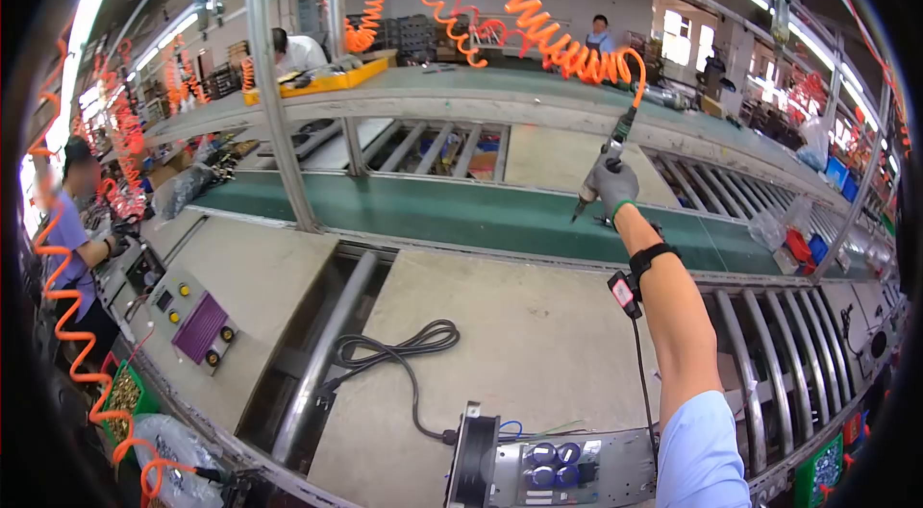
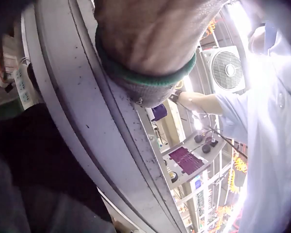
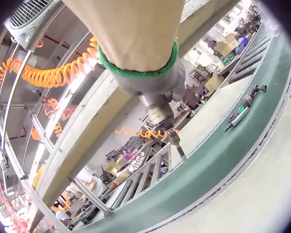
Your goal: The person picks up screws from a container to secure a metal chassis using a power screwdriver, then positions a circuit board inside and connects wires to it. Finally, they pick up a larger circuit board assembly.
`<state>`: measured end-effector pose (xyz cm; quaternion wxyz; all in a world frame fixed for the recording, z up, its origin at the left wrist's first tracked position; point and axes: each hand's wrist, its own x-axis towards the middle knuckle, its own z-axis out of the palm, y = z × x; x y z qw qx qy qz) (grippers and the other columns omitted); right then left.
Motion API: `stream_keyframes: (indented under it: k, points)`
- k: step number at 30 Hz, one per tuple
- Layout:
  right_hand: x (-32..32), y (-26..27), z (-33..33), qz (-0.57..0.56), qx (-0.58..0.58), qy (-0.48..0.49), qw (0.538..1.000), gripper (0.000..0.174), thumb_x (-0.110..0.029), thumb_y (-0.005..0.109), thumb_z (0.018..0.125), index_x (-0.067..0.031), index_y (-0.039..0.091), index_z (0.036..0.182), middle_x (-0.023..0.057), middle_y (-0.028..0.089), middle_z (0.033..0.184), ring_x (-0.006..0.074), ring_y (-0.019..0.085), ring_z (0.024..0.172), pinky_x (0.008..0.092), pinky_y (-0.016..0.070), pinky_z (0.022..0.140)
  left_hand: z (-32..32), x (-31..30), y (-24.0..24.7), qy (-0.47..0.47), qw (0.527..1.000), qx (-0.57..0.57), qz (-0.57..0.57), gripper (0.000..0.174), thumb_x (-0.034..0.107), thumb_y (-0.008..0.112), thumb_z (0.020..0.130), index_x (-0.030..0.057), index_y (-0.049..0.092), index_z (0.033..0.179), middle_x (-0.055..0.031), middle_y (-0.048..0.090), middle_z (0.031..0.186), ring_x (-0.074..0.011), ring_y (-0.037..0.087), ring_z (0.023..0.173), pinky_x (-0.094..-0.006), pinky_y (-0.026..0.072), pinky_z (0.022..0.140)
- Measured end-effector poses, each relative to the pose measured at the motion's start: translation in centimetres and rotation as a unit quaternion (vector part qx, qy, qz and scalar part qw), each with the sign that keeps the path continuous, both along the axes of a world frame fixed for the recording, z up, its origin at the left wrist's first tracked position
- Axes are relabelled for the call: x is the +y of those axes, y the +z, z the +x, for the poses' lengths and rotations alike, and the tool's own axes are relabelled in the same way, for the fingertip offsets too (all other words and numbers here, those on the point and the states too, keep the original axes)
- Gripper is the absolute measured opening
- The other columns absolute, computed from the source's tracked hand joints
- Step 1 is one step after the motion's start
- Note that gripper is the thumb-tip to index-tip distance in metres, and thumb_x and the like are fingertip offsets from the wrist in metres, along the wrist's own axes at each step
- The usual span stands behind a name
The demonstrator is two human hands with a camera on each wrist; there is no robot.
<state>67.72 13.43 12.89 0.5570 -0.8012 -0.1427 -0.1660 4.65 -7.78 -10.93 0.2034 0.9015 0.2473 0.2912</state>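
Observation:
My right hand, in a grey glove with a green cuff, reaches far forward over the green conveyor belt. It grips an air screwdriver that hangs from an orange coiled hose, its bit pointing down toward the belt. In the right wrist view the screwdriver juts out past the glove. A second air tool lies on the belt to one side. My left hand, also gloved, shows only at its cuff in the left wrist view, beside a pale metal rail; its fingers are hidden.
Nearest me, an open metal chassis with round capacitors sits at the board's edge, its black power cord coiled on the board. A purple-panelled unit stands left. Steel posts and rollers flank the line. Other people work around.

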Motion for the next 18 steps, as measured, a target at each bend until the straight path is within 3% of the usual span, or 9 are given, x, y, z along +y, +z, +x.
stream_keyframes:
  k: [3, 4, 6, 7, 9, 11, 13, 15, 18]
  points:
    - [-0.5, 1.9, -2.4, 0.037, 0.074, 0.059, 0.995, 0.038, -0.031, 0.077, 0.083, -0.0040, 0.071, 0.108, 0.0148, 0.075, 0.092, 0.0299, 0.074, 0.085, 0.0424, 0.0569, 0.075, 0.6, -0.4, 0.1, 0.030, 0.999, -0.017, 0.016, 0.034, 0.020, 0.062, 0.079, 0.0135, 0.068, 0.113, -0.0101, 0.065, 0.111, -0.0344, 0.062, 0.110, -0.0515, 0.0491, 0.096]
    - [-1.3, 2.5, -0.4, -0.112, -0.036, 0.062, 0.991, 0.038, -0.035, 0.076, 0.087, -0.0057, 0.069, 0.110, 0.0118, 0.072, 0.087, 0.0281, 0.073, 0.080, 0.0413, 0.0574, 0.070, 0.9, -0.3, 0.2, 0.020, 0.999, -0.027, 0.011, 0.035, 0.018, 0.062, 0.079, 0.0134, 0.068, 0.113, -0.0105, 0.064, 0.113, -0.0341, 0.060, 0.115, -0.0505, 0.0475, 0.101]
    - [-0.1, 3.3, -0.2, 0.022, 0.052, 0.140, 0.988, 0.039, -0.043, 0.073, 0.093, -0.0094, 0.065, 0.111, 0.0057, 0.067, 0.079, 0.0236, 0.070, 0.072, 0.0375, 0.0565, 0.059, 0.4, -0.2, 0.1, -0.005, 1.000, 0.005, -0.017, 0.036, 0.019, 0.063, 0.078, 0.0134, 0.068, 0.113, -0.0106, 0.064, 0.115, -0.0335, 0.057, 0.119, -0.0493, 0.0441, 0.106]
    - [-1.9, 7.5, -4.9, 0.290, 0.253, 0.193, 0.903, 0.040, -0.047, 0.070, 0.095, -0.0114, 0.063, 0.112, 0.0027, 0.064, 0.075, 0.0210, 0.068, 0.068, 0.0349, 0.0552, 0.053, 0.5, 0.2, 0.8, -0.014, 1.000, -0.003, -0.019, 0.037, 0.020, 0.064, 0.078, 0.0134, 0.068, 0.114, -0.0106, 0.063, 0.114, -0.0333, 0.056, 0.120, -0.0496, 0.0433, 0.106]
    - [-4.9, 10.4, -5.0, 0.394, 0.269, 0.333, 0.814, 0.045, -0.054, 0.067, 0.096, -0.0105, 0.065, 0.107, 0.0069, 0.067, 0.083, 0.0183, 0.067, 0.068, 0.0326, 0.0547, 0.053, 0.7, 0.1, 0.8, -0.004, 1.000, -0.002, -0.001, 0.038, 0.021, 0.064, 0.077, 0.0132, 0.068, 0.115, -0.0108, 0.063, 0.113, -0.0339, 0.057, 0.117, -0.0504, 0.0446, 0.103]
    - [-8.2, 13.9, -5.2, 0.340, 0.228, 0.418, 0.811, 0.042, -0.046, 0.065, 0.099, -0.0098, 0.059, 0.120, 0.0067, 0.067, 0.089, 0.0184, 0.066, 0.068, 0.0341, 0.0566, 0.054, 1.0, 0.3, -1.0, -0.014, 0.999, 0.017, 0.023, 0.049, 0.029, 0.071, 0.077, 0.0099, 0.067, 0.122, -0.0131, 0.063, 0.115, -0.0365, 0.058, 0.114, -0.0521, 0.0459, 0.096]
    - [-10.5, 17.6, -8.2, 0.403, 0.177, 0.409, 0.799, 0.035, -0.035, 0.062, 0.099, -0.0092, 0.058, 0.122, 0.0090, 0.067, 0.100, 0.0215, 0.068, 0.077, 0.0380, 0.0615, 0.067, 0.6, 0.8, 2.2, -0.012, 0.998, -0.048, 0.049, 0.028, 0.020, 0.068, 0.080, 0.0143, 0.071, 0.108, -0.0070, 0.067, 0.106, -0.0300, 0.065, 0.098, -0.0463, 0.0528, 0.082]
    - [-14.0, 21.2, -15.9, 0.514, 0.208, 0.427, 0.714, 0.035, -0.026, 0.061, 0.097, -0.0055, 0.055, 0.124, 0.0119, 0.066, 0.102, 0.0268, 0.070, 0.084, 0.0431, 0.0644, 0.080, 0.5, 0.6, 2.4, -0.021, 0.999, -0.041, 0.025, 0.034, 0.018, 0.069, 0.079, 0.0133, 0.073, 0.112, -0.0095, 0.066, 0.108, -0.0333, 0.061, 0.104, -0.0493, 0.0486, 0.089]
    - [-17.6, 21.2, -19.1, 0.433, 0.245, 0.507, 0.704, 0.044, -0.017, 0.062, 0.090, 0.0006, 0.050, 0.128, 0.0210, 0.067, 0.109, 0.0344, 0.071, 0.093, 0.0501, 0.0647, 0.089, 0.0, 0.2, 3.3, -0.022, 0.997, -0.022, 0.070, 0.035, 0.017, 0.067, 0.080, 0.0108, 0.070, 0.114, -0.0096, 0.067, 0.111, -0.0315, 0.062, 0.105, -0.0472, 0.0500, 0.089]
